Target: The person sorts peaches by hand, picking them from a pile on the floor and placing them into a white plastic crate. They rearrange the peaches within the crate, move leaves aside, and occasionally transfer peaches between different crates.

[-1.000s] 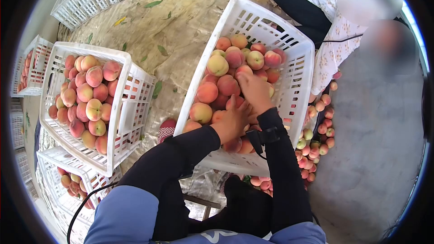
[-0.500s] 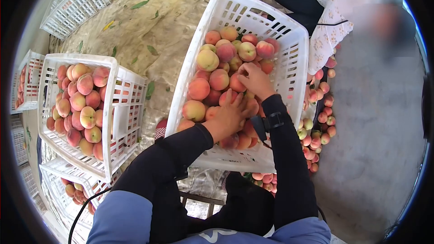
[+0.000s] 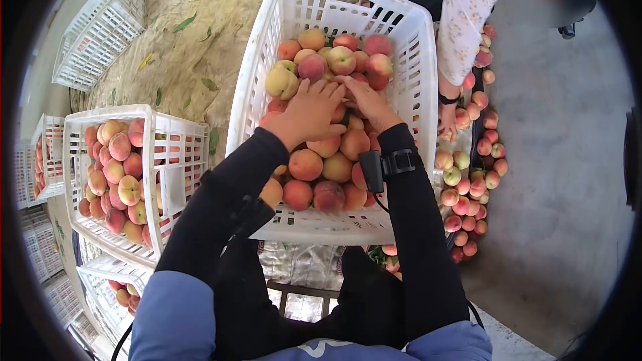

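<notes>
A white slatted crate (image 3: 334, 227) stands in front of me, with many red and yellow peaches (image 3: 305, 164) in it. My left hand (image 3: 311, 112) lies palm down over the peaches near the middle, its fingers spread. Just right of it, my right hand (image 3: 368, 103) rests on the peaches with its fingers stretched towards the left one. The fingertips of the two hands are close together. No peach is seen gripped in either hand; what lies under the palms is hidden.
A crate of peaches (image 3: 152, 180) stands at left, with further crates behind and below it. An empty-looking crate (image 3: 100, 33) is at upper left. Loose peaches (image 3: 478, 187) line the right side, where a co-worker's hand (image 3: 448, 120) reaches down. Leaves dot the floor sheet (image 3: 180, 67).
Both hands have moved up the crate, and my left hand now lies flat beside the right. The view has shifted. The co-worker's hand has come into view at the loose peaches.
</notes>
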Tool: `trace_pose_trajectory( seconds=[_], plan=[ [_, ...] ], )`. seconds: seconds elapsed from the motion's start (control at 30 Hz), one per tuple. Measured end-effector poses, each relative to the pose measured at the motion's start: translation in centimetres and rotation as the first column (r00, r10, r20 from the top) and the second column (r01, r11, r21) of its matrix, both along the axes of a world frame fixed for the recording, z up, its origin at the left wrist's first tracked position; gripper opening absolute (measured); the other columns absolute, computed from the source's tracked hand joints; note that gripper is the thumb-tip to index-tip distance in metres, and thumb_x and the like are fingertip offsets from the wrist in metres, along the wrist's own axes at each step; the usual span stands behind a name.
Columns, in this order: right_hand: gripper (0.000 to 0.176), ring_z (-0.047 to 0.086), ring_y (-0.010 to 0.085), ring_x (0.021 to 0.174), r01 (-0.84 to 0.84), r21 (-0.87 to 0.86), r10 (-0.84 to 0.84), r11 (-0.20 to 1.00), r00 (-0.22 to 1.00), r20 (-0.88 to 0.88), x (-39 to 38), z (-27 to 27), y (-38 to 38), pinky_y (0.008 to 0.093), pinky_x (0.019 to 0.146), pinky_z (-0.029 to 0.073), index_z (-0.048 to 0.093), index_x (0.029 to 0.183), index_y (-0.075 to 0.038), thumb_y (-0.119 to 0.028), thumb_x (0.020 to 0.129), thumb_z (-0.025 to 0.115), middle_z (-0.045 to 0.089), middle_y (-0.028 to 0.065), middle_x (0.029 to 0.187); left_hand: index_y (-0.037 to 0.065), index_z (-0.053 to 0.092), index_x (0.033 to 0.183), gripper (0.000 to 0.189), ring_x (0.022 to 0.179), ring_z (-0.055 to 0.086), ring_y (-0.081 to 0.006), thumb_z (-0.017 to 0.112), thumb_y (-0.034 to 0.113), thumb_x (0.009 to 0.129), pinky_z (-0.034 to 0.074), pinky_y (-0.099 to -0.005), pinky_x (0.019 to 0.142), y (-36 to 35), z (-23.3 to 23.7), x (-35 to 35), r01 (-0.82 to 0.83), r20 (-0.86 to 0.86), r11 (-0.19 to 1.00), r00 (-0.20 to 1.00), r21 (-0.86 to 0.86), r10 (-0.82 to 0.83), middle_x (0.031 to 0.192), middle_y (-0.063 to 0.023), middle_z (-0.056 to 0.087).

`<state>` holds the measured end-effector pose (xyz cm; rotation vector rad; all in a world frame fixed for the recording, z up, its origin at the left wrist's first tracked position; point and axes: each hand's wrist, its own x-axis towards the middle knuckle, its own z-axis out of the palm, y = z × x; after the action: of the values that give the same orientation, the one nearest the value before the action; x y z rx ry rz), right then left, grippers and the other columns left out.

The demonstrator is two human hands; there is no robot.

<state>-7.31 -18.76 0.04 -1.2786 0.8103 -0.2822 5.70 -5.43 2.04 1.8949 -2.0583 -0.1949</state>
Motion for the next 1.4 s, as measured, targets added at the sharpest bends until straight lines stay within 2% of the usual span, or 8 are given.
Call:
trace_pose_trajectory(
  seconds=[0.27,0.5,0.8,0.83,0.87,1.2,1.27,1.4],
  plan=[
    [0.036,0.063,0.0446,0.096,-0.110,-0.863,-0.236,0.492,0.938,-0.254,-3.4,-5.5,-2.3,0.0512,0.088,0.048,0.067,0.112,-0.007,-0.030,0.098,0.044,0.068,0.0242,0.101,0.017,0.044,0.144,0.081,0.115,0.056,-0.0397,0.066,0.059,0.079,0.033,-0.0580,0.102,0.1,-1.3,-1.4,-0.094,0.089,0.969,0.993,0.228,0.075,0.143,-0.0173,0.045],
    [0.039,0.064,0.0407,0.084,0.101,-0.546,-0.261,0.831,0.939,-0.222,-3.0,-1.9,-1.7,0.0459,0.081,0.049,0.071,0.087,-0.005,-0.035,0.096,0.048,0.068,0.0210,0.087,0.015,0.045,0.142,0.081,0.114,0.057,-0.0402,0.068,0.058,0.078,0.033,-0.0607,0.101,0.4,-2.3,-1.8,-0.114,0.093,0.985,0.990,0.130,0.103,0.143,-0.0182,0.044],
    [0.035,0.056,0.0309,0.115,-0.020,-0.876,-0.269,0.481,0.948,-0.170,-3.5,-3.7,2.4,0.0472,0.097,0.043,0.066,0.112,-0.005,-0.030,0.099,0.045,0.065,0.0129,0.115,0.013,0.042,0.144,0.089,0.135,0.039,-0.0345,0.073,0.054,0.071,0.027,-0.0655,0.105,-1.4,-2.9,-2.3,-0.103,-0.096,0.988,0.991,-0.118,0.092,0.144,-0.0156,0.044],
    [0.034,0.058,0.0272,0.115,0.237,-0.377,-0.264,0.895,0.964,-0.020,-3.8,-3.5,1.9,0.0434,0.098,0.044,0.064,0.117,-0.006,-0.030,0.099,0.047,0.062,0.0109,0.123,0.013,0.042,0.144,0.089,0.135,0.039,-0.0345,0.073,0.054,0.071,0.027,-0.0655,0.105,-1.5,-3.2,-2.8,-0.113,-0.102,0.986,0.990,-0.123,0.101,0.144,-0.0156,0.044],
    [0.035,0.060,0.0236,0.114,0.303,0.317,-0.347,0.899,0.934,0.091,-4.2,-3.2,1.4,0.0395,0.099,0.045,0.062,0.121,-0.006,-0.031,0.100,0.049,0.059,0.0089,0.130,0.013,0.041,0.144,0.091,0.135,0.039,-0.0333,0.074,0.052,0.070,0.027,-0.0658,0.106,-1.4,-3.5,-3.7,-0.076,-0.092,0.992,0.994,-0.104,0.067,0.143,-0.0147,0.045],
    [0.031,0.066,0.0271,0.100,0.279,-0.477,-0.313,0.834,0.950,0.007,-3.0,-1.1,-4.1,0.0377,0.090,0.049,0.069,0.111,-0.001,-0.023,0.096,0.052,0.070,0.0112,0.106,0.013,0.039,0.143,0.089,0.132,0.041,-0.0300,0.074,0.051,0.071,0.026,-0.0659,0.105,-1.3,-2.7,-4.3,-0.032,-0.142,0.999,0.989,-0.012,0.030,0.135,-0.0122,0.050],
    [0.028,0.065,0.0344,0.102,-0.273,-0.881,-0.164,0.387,0.920,-0.357,-2.2,-0.7,-6.1,0.0441,0.087,0.050,0.071,0.104,-0.006,-0.022,0.093,0.051,0.070,0.0162,0.107,0.013,0.039,0.143,0.089,0.132,0.042,-0.0295,0.074,0.052,0.071,0.025,-0.0651,0.106,-1.0,-2.4,-4.3,-0.034,-0.166,0.999,0.986,0.000,0.033,0.134,-0.0120,0.051],
    [0.033,0.065,0.0404,0.097,-0.622,-0.687,-0.049,0.376,0.727,-0.685,-1.6,2.1,-9.2,0.0474,0.086,0.050,0.069,0.097,-0.003,-0.028,0.094,0.047,0.070,0.0219,0.100,0.013,0.040,0.144,0.084,0.129,0.044,-0.0277,0.070,0.050,0.075,0.021,-0.0678,0.107,-1.0,-2.5,-4.3,-0.039,-0.202,0.998,0.979,-0.041,0.030,0.129,-0.0124,0.054]
  ],
)
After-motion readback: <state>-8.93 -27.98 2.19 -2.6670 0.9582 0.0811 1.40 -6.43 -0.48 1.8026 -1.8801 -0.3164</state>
